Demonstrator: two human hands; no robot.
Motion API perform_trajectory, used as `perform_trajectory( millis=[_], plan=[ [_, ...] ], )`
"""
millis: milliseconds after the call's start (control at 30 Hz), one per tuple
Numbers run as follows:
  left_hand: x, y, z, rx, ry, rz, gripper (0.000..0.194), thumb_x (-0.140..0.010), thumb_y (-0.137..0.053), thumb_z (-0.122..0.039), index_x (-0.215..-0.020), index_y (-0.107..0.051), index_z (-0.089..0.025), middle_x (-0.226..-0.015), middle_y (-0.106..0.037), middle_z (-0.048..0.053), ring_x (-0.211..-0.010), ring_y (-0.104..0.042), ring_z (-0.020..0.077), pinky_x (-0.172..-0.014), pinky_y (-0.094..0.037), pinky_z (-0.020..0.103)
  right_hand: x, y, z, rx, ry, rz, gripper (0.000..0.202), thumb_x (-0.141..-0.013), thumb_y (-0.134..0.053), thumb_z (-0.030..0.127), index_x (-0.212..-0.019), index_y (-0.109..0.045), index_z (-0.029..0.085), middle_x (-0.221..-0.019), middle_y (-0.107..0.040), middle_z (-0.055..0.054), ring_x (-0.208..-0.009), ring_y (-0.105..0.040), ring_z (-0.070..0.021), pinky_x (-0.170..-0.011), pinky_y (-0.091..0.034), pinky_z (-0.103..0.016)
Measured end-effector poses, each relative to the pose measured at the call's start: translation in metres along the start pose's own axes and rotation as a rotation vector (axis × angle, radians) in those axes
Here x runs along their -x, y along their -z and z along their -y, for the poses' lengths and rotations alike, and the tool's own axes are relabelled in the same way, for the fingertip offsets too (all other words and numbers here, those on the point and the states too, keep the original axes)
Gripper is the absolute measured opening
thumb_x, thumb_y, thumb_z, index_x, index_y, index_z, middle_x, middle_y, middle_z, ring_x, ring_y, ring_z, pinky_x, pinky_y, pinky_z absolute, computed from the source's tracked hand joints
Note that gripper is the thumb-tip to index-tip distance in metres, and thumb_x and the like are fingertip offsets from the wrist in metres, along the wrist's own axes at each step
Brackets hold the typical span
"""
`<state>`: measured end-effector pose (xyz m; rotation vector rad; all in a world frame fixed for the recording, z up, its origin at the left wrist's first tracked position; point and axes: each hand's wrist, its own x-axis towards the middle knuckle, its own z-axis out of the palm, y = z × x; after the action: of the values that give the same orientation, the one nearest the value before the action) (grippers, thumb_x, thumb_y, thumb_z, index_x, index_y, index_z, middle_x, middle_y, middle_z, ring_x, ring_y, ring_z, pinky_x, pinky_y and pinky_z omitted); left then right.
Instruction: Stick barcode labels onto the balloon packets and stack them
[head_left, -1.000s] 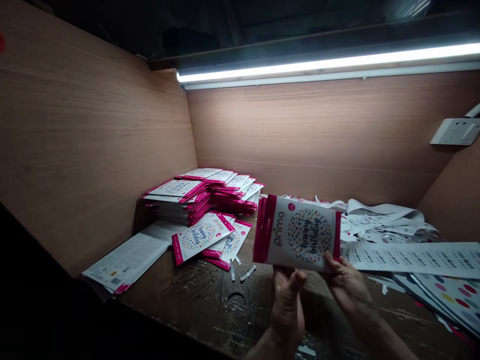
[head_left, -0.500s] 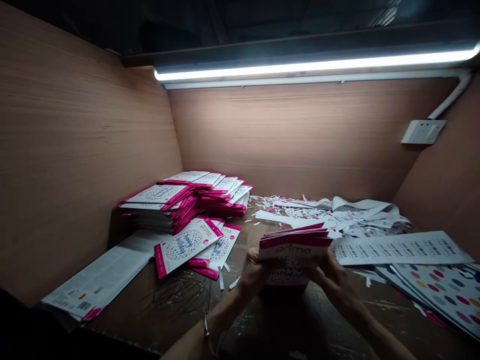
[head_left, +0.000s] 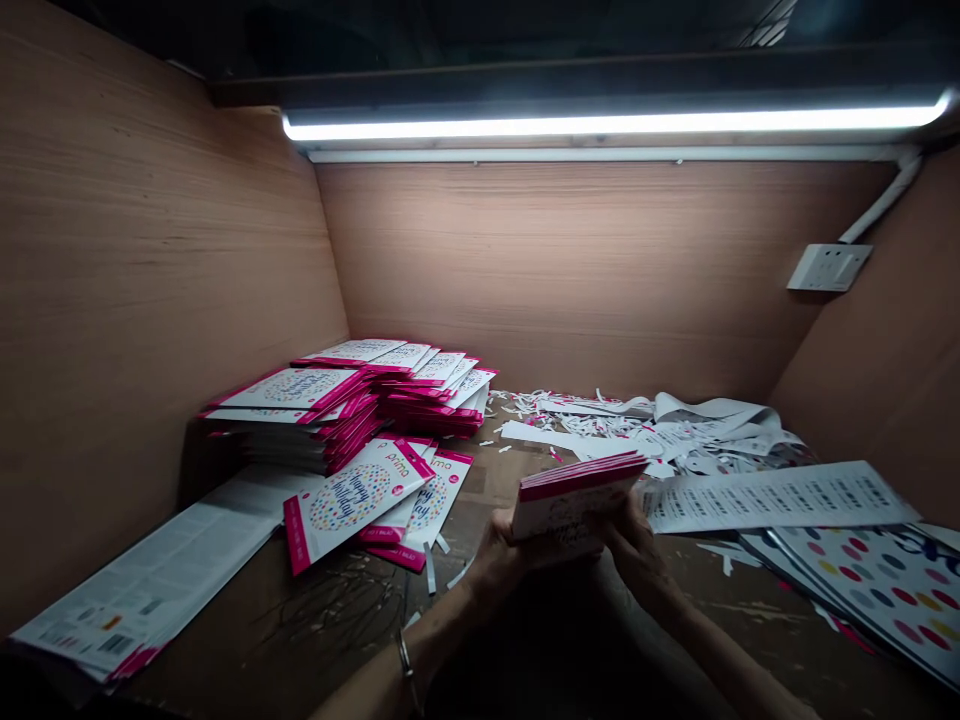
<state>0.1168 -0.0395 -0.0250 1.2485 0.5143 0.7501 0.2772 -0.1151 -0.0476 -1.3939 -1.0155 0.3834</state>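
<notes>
A small bundle of pink-and-white "happy birthday" packets [head_left: 574, 500] is held up over the table, its stacked top edges showing. My left hand [head_left: 501, 552] grips its left side, and my right hand [head_left: 630, 545] has hold of the right side; some fingers are hidden behind or under the packets. To the left, a few loose packets [head_left: 360, 495] of the same print overlap on the table. Behind them stand tall stacks of such packets [head_left: 300, 388]. A metal bangle [head_left: 406, 660] circles my left wrist.
Long printed sleeves [head_left: 165, 570] lie at the left. Paper scraps and strips [head_left: 600, 425] heap along the back. A sticker sheet [head_left: 780, 497] rests over polka-dot sheets [head_left: 870, 580] at the right. Wooden panels enclose the table under a tube light [head_left: 600, 125]; a socket [head_left: 830, 267] is on the right wall.
The bundle has tilted, so its top edges look more even and its front shows less. Both hands have stayed on it. The whole view has shifted slightly.
</notes>
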Motion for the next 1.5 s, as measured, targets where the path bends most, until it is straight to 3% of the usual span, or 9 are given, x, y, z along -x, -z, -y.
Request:
perform_trajectory(
  millis=[133, 267, 433, 567, 733, 833, 967, 1300, 1500],
  plan=[
    [-0.008, 0.007, -0.005, 0.166, 0.069, -0.019, 0.025, -0.054, -0.074, -0.010, -0.079, -0.070, -0.007, -0.073, -0.069, 0.009, -0.070, -0.063, 0.0241, -0.068, -0.050, 0.033, -0.020, -0.016, 0.006, -0.060, -0.058, 0.175, 0.028, -0.077, -0.054, 0.034, -0.101, -0.046, 0.022, -0.090, -0.060, -0.001, -0.088, -0.055, -0.0203, -0.072, -0.046, -0.030],
    [-0.017, 0.014, 0.005, 0.416, 0.234, -0.163, 0.030, -0.058, -0.071, -0.009, -0.087, -0.064, -0.004, -0.073, -0.069, 0.014, -0.073, -0.066, 0.0303, -0.074, -0.050, 0.045, -0.077, -0.022, -0.004, 0.355, -0.082, 0.383, 0.028, -0.086, -0.041, 0.038, -0.098, -0.055, 0.017, -0.088, -0.064, -0.004, -0.083, -0.060, -0.0199, -0.067, -0.048, -0.029],
    [-0.022, 0.020, 0.025, 0.499, 0.517, -0.468, 0.035, -0.059, -0.064, -0.001, -0.090, -0.052, -0.010, -0.064, -0.068, 0.009, -0.076, -0.067, 0.0322, -0.075, -0.050, 0.048, -0.182, -0.009, -0.048, 0.749, -0.063, 0.266, 0.018, -0.084, -0.051, 0.029, -0.093, -0.060, 0.015, -0.106, -0.058, -0.009, -0.099, -0.053, -0.0212, -0.086, -0.041, -0.039],
    [-0.023, 0.025, 0.031, 0.526, 0.586, -0.547, 0.046, -0.059, -0.064, -0.001, -0.099, -0.044, -0.014, -0.072, -0.069, 0.010, -0.082, -0.066, 0.0331, -0.075, -0.050, 0.048, -0.225, -0.010, -0.082, 0.938, -0.037, 0.315, 0.024, -0.085, -0.053, 0.033, -0.102, -0.057, 0.015, -0.110, -0.056, -0.007, -0.100, -0.053, -0.0206, -0.087, -0.042, -0.044],
    [-0.024, 0.028, 0.035, 0.593, 0.620, -0.526, 0.044, -0.056, -0.062, 0.000, -0.096, -0.049, -0.010, -0.074, -0.068, 0.014, -0.088, -0.063, 0.0362, -0.078, -0.048, 0.049, -0.231, -0.037, -0.097, 1.018, 0.039, 0.462, 0.025, -0.087, -0.048, 0.037, -0.097, -0.059, 0.016, -0.108, -0.056, -0.006, -0.101, -0.051, -0.0205, -0.088, -0.038, -0.042],
    [-0.023, 0.027, 0.034, 0.580, 0.637, -0.541, 0.041, -0.057, -0.062, -0.001, -0.094, -0.047, -0.011, -0.072, -0.068, 0.012, -0.083, -0.065, 0.0358, -0.074, -0.049, 0.050, -0.222, -0.055, -0.099, 1.005, 0.081, 0.623, 0.030, -0.078, -0.059, 0.042, -0.095, -0.060, 0.018, -0.103, -0.057, -0.005, -0.099, -0.050, -0.0213, -0.084, -0.039, -0.037],
    [-0.021, 0.023, 0.027, 0.539, 0.635, -0.559, 0.042, -0.060, -0.059, 0.000, -0.097, -0.043, -0.013, -0.075, -0.068, 0.012, -0.078, -0.066, 0.0336, -0.070, -0.051, 0.050, -0.215, -0.068, -0.102, 1.017, 0.017, 0.736, 0.032, -0.075, -0.063, 0.042, -0.094, -0.059, 0.016, -0.089, -0.060, -0.003, -0.083, -0.055, -0.0182, -0.073, -0.043, -0.034],
    [-0.019, 0.021, 0.022, 0.498, 0.602, -0.545, 0.049, -0.060, -0.059, 0.001, -0.102, -0.038, -0.013, -0.069, -0.067, 0.007, -0.064, -0.066, 0.0276, -0.067, -0.052, 0.043, -0.229, -0.071, -0.103, 1.047, -0.140, 0.704, 0.027, -0.085, -0.054, 0.036, -0.101, -0.056, 0.014, -0.097, -0.059, -0.004, -0.084, -0.058, -0.0169, -0.075, -0.048, -0.037],
    [-0.020, 0.024, 0.027, 0.514, 0.612, -0.527, 0.049, -0.058, -0.061, 0.002, -0.100, -0.039, -0.013, -0.072, -0.067, 0.010, -0.076, -0.066, 0.0316, -0.069, -0.052, 0.044, -0.221, -0.068, -0.105, 1.033, -0.124, 0.635, 0.025, -0.084, -0.054, 0.035, -0.097, -0.058, 0.014, -0.095, -0.060, -0.003, -0.082, -0.058, -0.0168, -0.072, -0.049, -0.035]
  ],
)
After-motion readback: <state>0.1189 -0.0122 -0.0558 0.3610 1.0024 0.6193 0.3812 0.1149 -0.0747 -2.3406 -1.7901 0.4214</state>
